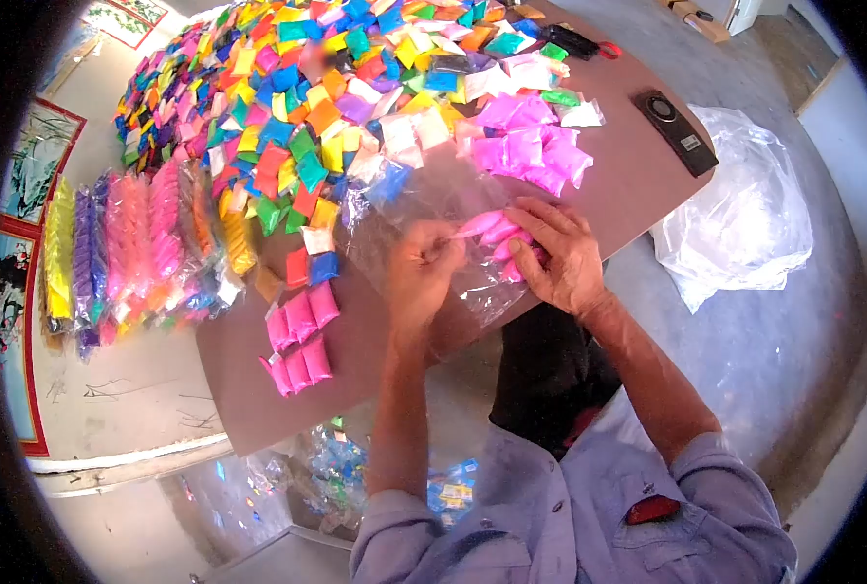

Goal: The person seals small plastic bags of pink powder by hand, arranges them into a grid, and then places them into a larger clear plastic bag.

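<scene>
In front of me, at the table's near edge, my right hand (558, 255) is closed around a small stack of pink packets (497, 231). My left hand (425, 268) is slightly blurred, its fingers pinched together on a clear plastic bag (433, 195), close to the tips of those packets. Crumpled film of the bag spreads behind and below both hands. Whether the packets are inside the bag or only against it, I cannot tell. Left of my left hand, two short rows of pink packets (302, 336) lie on the brown table (355, 365).
A large heap of multicoloured packets (307, 107) covers the table's far side. Brighter pink packets (535, 141) lie beyond my right hand. Filled clear bags (141, 234) stand at left. A black device (675, 131) is near the right edge, beside a white plastic sack (735, 209).
</scene>
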Motion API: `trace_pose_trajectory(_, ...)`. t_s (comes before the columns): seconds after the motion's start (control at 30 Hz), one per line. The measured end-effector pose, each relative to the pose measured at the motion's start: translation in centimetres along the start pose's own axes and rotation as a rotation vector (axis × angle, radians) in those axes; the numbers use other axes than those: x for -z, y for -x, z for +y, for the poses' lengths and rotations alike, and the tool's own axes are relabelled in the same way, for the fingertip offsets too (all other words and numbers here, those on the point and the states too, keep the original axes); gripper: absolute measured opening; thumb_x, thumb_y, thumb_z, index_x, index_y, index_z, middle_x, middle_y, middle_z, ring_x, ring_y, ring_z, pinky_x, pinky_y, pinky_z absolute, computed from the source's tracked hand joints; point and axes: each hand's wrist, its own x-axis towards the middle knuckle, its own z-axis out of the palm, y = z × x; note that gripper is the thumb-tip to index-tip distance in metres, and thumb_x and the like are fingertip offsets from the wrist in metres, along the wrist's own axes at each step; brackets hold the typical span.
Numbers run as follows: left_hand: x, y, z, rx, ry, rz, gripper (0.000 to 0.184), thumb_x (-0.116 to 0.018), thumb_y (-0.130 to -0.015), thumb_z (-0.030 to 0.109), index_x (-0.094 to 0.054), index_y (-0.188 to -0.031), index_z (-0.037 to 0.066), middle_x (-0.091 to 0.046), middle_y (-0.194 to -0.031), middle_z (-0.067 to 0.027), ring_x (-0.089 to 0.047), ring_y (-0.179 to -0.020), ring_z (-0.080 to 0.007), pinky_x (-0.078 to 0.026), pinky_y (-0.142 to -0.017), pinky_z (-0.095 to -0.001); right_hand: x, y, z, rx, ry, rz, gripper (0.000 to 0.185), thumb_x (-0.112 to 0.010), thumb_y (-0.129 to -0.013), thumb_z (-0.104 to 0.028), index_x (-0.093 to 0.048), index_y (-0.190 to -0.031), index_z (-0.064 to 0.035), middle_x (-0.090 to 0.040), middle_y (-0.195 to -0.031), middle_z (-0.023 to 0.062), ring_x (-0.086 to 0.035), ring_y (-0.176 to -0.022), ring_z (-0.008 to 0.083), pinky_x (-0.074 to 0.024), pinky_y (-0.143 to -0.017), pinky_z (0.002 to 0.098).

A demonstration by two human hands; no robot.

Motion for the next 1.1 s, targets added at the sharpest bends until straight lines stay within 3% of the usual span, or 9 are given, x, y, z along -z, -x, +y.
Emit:
trace_pose_trajectory(0.17,-0.1,-0.3,-0.2,0.099,-0.068,-0.088,0.017,-0.076,-0.095,0.007,-0.07,-0.11,0.001,-0.072,-0.097,-0.0039,-0.067,-0.087,-0.0113,-0.054,-0.074,-0.0266,0.0,-0.2,-0.1,0.0,0.012,0.024,0.045,-0.076,-0.09,-0.026,-0.071,-0.13,-0.0064,-0.071,-0.131,0.0171,-0.069,-0.117,0.0351,-0.0502,-0.104,0.0461)
trace_pose_trajectory(0.23,-0.4,-0.4,-0.3,-0.056,-0.397,-0.038,0.017,-0.076,-0.096,0.01,-0.071,-0.11,0.001,-0.073,-0.098,-0.0059,-0.068,-0.088,-0.0124,-0.055,-0.074,-0.0294,-0.2,-0.2,0.0,0.001,0.012,0.03,0.047,-0.077,-0.089,-0.026,-0.07,-0.132,-0.006,-0.07,-0.131,0.0178,-0.068,-0.118,0.0357,-0.05,-0.105,0.0465)
trace_pose_trajectory(0.27,-0.6,-0.4,-0.3,-0.051,-0.395,-0.039,0.017,-0.076,-0.096,0.01,-0.071,-0.11,0.001,-0.073,-0.098,-0.0059,-0.068,-0.088,-0.0124,-0.055,-0.074,-0.0294,-0.2,-0.1,0.1,0.004,0.009,0.036,0.05,-0.077,-0.089,-0.025,-0.069,-0.134,-0.0055,-0.07,-0.132,0.0185,-0.068,-0.118,0.0363,-0.0499,-0.105,0.0468)
trace_pose_trajectory(0.33,-1.1,-0.6,0.5,-0.275,-0.549,-0.032,0.02,-0.076,-0.094,0.009,-0.073,-0.112,0.003,-0.075,-0.102,-0.012,-0.073,-0.09,-0.0222,-0.057,-0.077,-0.0364,-0.2,-0.2,-0.1,-0.005,0.007,0.031,0.05,-0.077,-0.089,-0.025,-0.069,-0.134,-0.0055,-0.07,-0.132,0.019,-0.068,-0.119,0.0367,-0.0497,-0.106,0.0469)
trace_pose_trajectory(0.37,-1.1,-0.7,0.6,-0.274,-0.547,-0.033,0.02,-0.076,-0.094,0.009,-0.073,-0.112,0.003,-0.075,-0.102,-0.012,-0.073,-0.09,-0.0222,-0.057,-0.077,-0.0364,-0.1,-0.2,-0.1,-0.013,0.003,0.029,0.051,-0.077,-0.088,-0.024,-0.068,-0.135,-0.0055,-0.069,-0.133,0.0196,-0.068,-0.119,0.037,-0.0496,-0.106,0.0471)
trace_pose_trajectory(0.43,-1.2,-0.9,0.7,-0.326,-0.708,-0.06,0.024,-0.076,-0.09,0.007,-0.073,-0.113,0.004,-0.074,-0.109,-0.0191,-0.073,-0.098,-0.0367,-0.058,-0.084,-0.0438,-0.1,-0.3,0.1,-0.007,0.0,0.018,0.051,-0.077,-0.089,-0.024,-0.068,-0.135,-0.0057,-0.069,-0.133,0.0193,-0.067,-0.12,0.0367,-0.0495,-0.106,0.0469)
trace_pose_trajectory(0.53,-1.3,-0.6,0.2,-0.425,-0.74,-0.046,0.027,-0.075,-0.088,0.005,-0.073,-0.115,0.005,-0.073,-0.115,-0.0229,-0.07,-0.104,-0.0439,-0.058,-0.088,-0.0474,-0.1,-0.3,0.1,0.002,0.009,0.001,0.049,-0.077,-0.089,-0.025,-0.069,-0.134,-0.0061,-0.069,-0.134,0.0183,-0.067,-0.12,0.036,-0.0492,-0.106,0.0465)
trace_pose_trajectory(0.97,-1.2,0.4,1.9,-0.326,-0.78,-0.127,0.023,-0.067,-0.096,0.011,-0.071,-0.117,0.004,-0.072,-0.117,-0.0212,-0.068,-0.11,-0.0421,-0.055,-0.095,-0.0504,-0.5,0.1,-0.1,0.006,0.057,0.011,0.043,-0.076,-0.09,-0.025,-0.073,-0.13,-0.011,-0.07,-0.133,0.0145,-0.068,-0.118,0.0331,-0.0491,-0.106,0.0459)
trace_pose_trajectory(1.1,1.5,3.2,5.0,-0.208,-0.732,0.026,0.025,-0.07,-0.096,0.014,-0.071,-0.118,0.002,-0.072,-0.115,-0.0203,-0.072,-0.1,-0.0381,-0.059,-0.086,-0.0451,-0.9,0.3,0.2,0.023,0.006,0.033,0.042,-0.075,-0.091,-0.026,-0.073,-0.13,-0.0123,-0.071,-0.132,0.014,-0.068,-0.117,0.0343,-0.0498,-0.105,0.0464)
